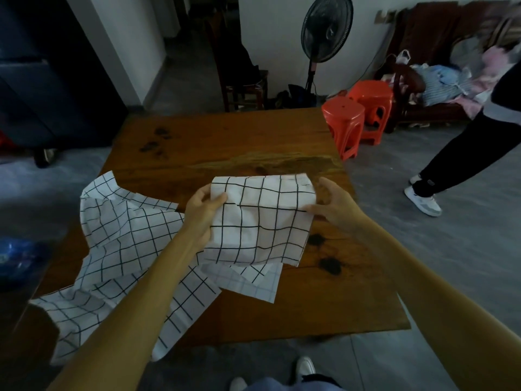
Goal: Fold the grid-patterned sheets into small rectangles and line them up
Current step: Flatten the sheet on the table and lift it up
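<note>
Over a brown wooden table, I hold a partly folded grid-patterned sheet between both hands, lifted above the table's middle. My left hand grips the sheet's left side, thumb on top of the cloth and the other fingers curled behind it. My right hand pinches the right side at a crease, fingers bent, the thumb lying along the fold line. The sheet's top is doubled over toward me, and its lower edge hangs loose just above the tabletop.

A second grid-patterned sheet, unfolded and rumpled, sprawls across the table's left side; one corner overhangs the left edge and another part droops over the near edge, beneath my left forearm. A smaller piece with a finer grid lies flat under the held sheet, toward the near edge.

Dark stains mark the wood near the right edge, and others sit near the far-left corner. Beyond the far-right corner stand two red plastic stools, and a black pedestal fan stands against the white wall. On the right, another person's legs in dark trousers and white sneakers cross the grey floor. My own white shoes show below the near edge.
</note>
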The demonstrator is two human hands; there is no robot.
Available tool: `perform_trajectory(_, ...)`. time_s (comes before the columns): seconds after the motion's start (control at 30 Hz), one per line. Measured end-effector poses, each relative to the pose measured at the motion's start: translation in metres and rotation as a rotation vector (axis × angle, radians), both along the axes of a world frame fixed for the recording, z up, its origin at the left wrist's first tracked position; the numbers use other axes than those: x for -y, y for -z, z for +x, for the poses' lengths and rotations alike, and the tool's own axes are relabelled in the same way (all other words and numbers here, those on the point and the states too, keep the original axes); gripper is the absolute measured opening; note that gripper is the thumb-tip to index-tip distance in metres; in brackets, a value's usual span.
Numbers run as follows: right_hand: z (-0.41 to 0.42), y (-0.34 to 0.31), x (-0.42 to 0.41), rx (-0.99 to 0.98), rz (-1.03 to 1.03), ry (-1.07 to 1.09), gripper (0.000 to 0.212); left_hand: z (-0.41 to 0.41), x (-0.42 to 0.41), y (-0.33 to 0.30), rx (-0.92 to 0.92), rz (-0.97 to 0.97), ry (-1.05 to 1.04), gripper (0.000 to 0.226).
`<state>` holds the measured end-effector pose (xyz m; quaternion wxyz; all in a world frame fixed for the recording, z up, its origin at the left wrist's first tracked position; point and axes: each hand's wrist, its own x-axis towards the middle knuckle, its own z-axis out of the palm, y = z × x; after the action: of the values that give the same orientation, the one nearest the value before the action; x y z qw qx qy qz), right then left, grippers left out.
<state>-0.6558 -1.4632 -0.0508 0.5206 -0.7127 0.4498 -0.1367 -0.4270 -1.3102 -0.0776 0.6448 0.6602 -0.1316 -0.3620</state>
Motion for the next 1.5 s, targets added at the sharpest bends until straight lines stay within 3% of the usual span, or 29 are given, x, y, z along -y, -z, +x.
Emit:
perform_trajectory(0.1, 0.004, 0.003, -0.003, 0.129, 0.008, 0.079, 0.077, 0.006, -0.004, 0.003, 0.053, 0.004, -0.029, 0.052)
perform_trajectory(0.2, 0.009, 0.003, -0.001, 0.196, -0.016, 0.192, 0.065, 0.013, -0.007, 0.004, 0.089, 0.021, -0.049, 0.047)
perform_trajectory(0.3, 0.011, 0.003, 0.000, 0.244, -0.002, 0.173, 0.063, 0.015, -0.010, 0.002, 0.087, 0.011, -0.044, 0.044)
perform_trajectory(0.43, 0.013, 0.004, -0.004, 0.133, -0.129, 0.007, 0.071, 0.016, -0.010, 0.000, 0.112, -0.021, -0.085, 0.041)
perform_trajectory(0.5, 0.015, 0.002, -0.007, 0.050, -0.273, -0.003, 0.064, 0.017, -0.011, -0.002, 0.137, -0.001, -0.091, 0.035)
perform_trajectory(0.63, 0.019, -0.009, -0.010, 0.072, -0.390, 0.030, 0.045, 0.022, -0.014, 0.000, 0.198, 0.075, -0.084, 0.025)
perform_trajectory(0.77, 0.026, -0.021, -0.011, 0.045, -0.544, -0.048, 0.030, 0.012, -0.009, -0.004, 0.582, 0.223, -0.087, 0.028)
perform_trajectory(0.87, 0.035, -0.030, -0.012, 0.025, -0.639, -0.151, 0.027, -0.013, 0.007, -0.017, 0.846, 0.184, 0.102, 0.028)
perform_trajectory(0.97, 0.042, -0.040, -0.013, -0.005, -0.679, -0.224, 0.026, -0.042, 0.027, -0.030, 1.000, 0.081, 0.321, 0.032)
perform_trajectory(1.07, 0.046, -0.048, -0.014, -0.001, -0.737, -0.249, 0.026, -0.057, 0.039, -0.040, 1.073, -0.025, 0.403, 0.030)
perform_trajectory(1.3, 0.041, -0.056, -0.010, 0.123, -0.770, -0.266, 0.029, -0.061, 0.046, -0.051, 1.099, -0.138, 0.341, 0.022)
perform_trajectory(1.5, 0.027, -0.040, -0.007, 0.115, -0.720, -0.153, 0.052, -0.056, 0.046, -0.054, 1.045, -0.135, 0.267, 0.018)
